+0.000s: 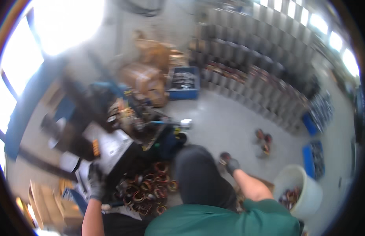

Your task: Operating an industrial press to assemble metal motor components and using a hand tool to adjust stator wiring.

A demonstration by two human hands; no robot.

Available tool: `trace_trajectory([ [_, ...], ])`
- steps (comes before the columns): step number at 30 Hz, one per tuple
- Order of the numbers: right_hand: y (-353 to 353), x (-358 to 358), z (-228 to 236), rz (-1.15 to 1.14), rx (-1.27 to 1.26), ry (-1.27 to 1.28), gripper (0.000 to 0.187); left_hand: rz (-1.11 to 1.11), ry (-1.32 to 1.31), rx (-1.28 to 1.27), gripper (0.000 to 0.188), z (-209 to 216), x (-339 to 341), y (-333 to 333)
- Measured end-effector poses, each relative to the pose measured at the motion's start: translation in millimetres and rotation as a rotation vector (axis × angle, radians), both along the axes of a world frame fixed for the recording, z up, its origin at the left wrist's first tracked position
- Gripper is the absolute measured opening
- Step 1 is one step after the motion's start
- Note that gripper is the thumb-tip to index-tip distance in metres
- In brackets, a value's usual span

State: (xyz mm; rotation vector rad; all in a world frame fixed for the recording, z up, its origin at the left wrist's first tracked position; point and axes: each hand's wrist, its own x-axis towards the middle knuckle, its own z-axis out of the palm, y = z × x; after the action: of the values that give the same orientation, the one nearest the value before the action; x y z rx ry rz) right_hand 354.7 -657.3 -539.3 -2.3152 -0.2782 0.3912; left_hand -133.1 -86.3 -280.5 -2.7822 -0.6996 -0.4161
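Observation:
My left hand (96, 181), in a dark glove, rests against the edge of a grey machine (111, 147), just left of a heap of copper wire coils (149, 188). Whether it grips anything is unclear. My right hand (230, 164), also gloved, is raised at my side and closed on a small copper coil (224, 157). A dark trouser leg (200, 177) and a green shirt (225, 222) fill the lower middle. The picture is blurred.
A white bucket (298, 187) holding copper coils stands at the lower right. Loose coils (263, 141) lie on the grey floor. Blue crates (183, 83) and grey shelving (261, 59) stand behind. Cardboard boxes (145, 76) sit at the back; a metal handle (170, 123) sticks out of the machine.

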Motion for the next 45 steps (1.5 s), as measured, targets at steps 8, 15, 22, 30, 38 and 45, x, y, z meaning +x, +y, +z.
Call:
trace_trajectory([
  [8, -86.8, 30.9, -111.2, -1.015, 0.315, 0.339, 0.041, -0.511, -0.013, -0.252, 0.066, 23.2, 72.3, -46.1],
  [15, -107.4, 92.4, -138.1, -1.496, 0.733, 0.398, 0.037, 0.082, -0.392, -0.456, 0.027, 35.1, 41.6, -13.7],
  [22, -163.8, 148.8, -176.1, -1.403, 0.382, 0.576, 0.041, 0.229, -0.388, -0.358, 0.022, 25.7, 62.1, -9.2],
  [30, -191.0, 183.2, -152.4, -1.455, 0.322, 0.15, 0.044, 0.249, -0.43, -0.412, 0.02, 16.1, 70.0, -3.5],
  [38, -252.1, 204.8, -182.5, -1.367, 1.709, 0.215, 0.048, 0.233, -0.458, -0.417, 0.026, 8.7, 81.8, -8.4],
  [45, -67.9, 100.0, -114.7, -0.755, 0.718, 0.916, 0.065, 0.401, -0.378, -0.163, 0.025, 54.3, 58.0, -32.6],
])
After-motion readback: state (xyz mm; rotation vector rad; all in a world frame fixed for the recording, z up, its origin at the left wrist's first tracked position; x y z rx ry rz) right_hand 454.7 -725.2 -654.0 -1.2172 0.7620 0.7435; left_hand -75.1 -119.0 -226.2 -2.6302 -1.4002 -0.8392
